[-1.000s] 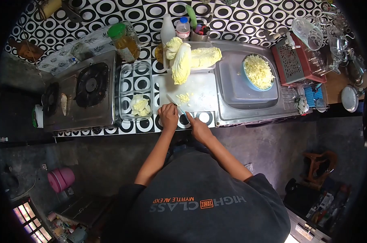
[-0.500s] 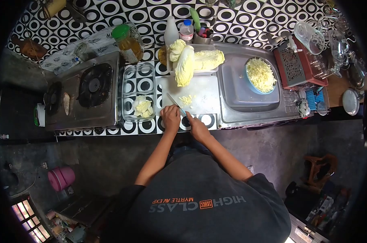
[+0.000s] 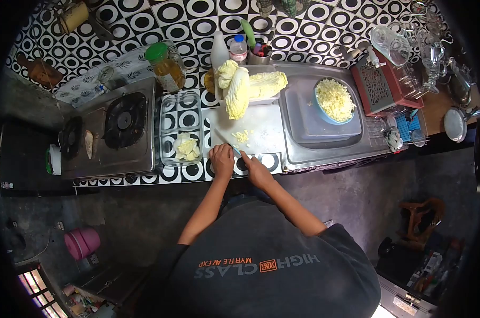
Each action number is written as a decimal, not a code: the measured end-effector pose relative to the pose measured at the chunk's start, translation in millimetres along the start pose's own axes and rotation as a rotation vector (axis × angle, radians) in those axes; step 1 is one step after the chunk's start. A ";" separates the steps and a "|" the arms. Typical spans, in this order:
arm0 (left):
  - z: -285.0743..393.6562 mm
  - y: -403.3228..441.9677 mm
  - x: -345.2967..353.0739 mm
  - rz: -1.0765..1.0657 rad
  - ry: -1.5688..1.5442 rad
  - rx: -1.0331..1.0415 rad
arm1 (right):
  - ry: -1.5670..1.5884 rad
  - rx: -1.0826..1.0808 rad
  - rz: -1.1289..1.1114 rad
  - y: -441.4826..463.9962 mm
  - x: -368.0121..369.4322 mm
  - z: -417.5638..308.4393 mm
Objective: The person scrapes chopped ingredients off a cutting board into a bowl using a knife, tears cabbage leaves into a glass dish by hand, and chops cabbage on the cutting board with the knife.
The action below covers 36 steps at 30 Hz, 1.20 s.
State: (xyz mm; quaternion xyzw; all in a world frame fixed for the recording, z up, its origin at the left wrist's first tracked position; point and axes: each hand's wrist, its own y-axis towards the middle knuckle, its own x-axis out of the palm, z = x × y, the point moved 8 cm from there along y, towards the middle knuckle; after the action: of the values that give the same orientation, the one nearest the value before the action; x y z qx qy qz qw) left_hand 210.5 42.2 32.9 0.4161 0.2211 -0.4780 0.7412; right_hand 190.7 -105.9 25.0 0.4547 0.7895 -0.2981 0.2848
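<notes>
My right hand (image 3: 253, 167) is wrapped round the light-blue handle of a knife (image 3: 237, 150) at the front edge of the white cutting board (image 3: 266, 124). Beside the blade, my left hand (image 3: 221, 158) has its fingers curled down on the board; whatever lies under them is too hidden to make out. Small pale chopped pieces (image 3: 241, 137) lie just beyond the knife. Behind them, a whole napa cabbage (image 3: 237, 95) leans from a tray that holds more cabbage (image 3: 266, 85). A glass container (image 3: 180, 116) with cut leaves (image 3: 187, 147) stands left of the board.
On the right, a blue bowl (image 3: 323, 112) of chopped cabbage rests on an upturned plastic tub (image 3: 298, 119) over the sink. The gas stove (image 3: 104, 153) is at the left. A green-lidded jar (image 3: 168, 71), bottles and a utensil cup (image 3: 258, 55) stand along the back.
The knife blade has dropped lower and closer to my left fingers, with less of it showing. Both hands stay near the board's front edge. The whole view has shifted slightly.
</notes>
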 end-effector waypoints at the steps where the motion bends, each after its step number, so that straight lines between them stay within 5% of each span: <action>1: 0.7 -1.1 -0.1 0.003 0.005 0.015 | 0.005 -0.011 0.006 -6.1 -2.4 2.4; 36: -2.2 -0.9 -2.8 -0.010 0.004 0.013 | 0.042 -0.020 -0.026 -8.1 -15.6 -9.8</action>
State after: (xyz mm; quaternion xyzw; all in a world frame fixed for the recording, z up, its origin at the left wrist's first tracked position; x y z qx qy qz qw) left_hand 208.6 45.3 33.3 0.4206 0.2216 -0.4825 0.7357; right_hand 188.5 -110.7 44.4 0.4477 0.8040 -0.2843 0.2690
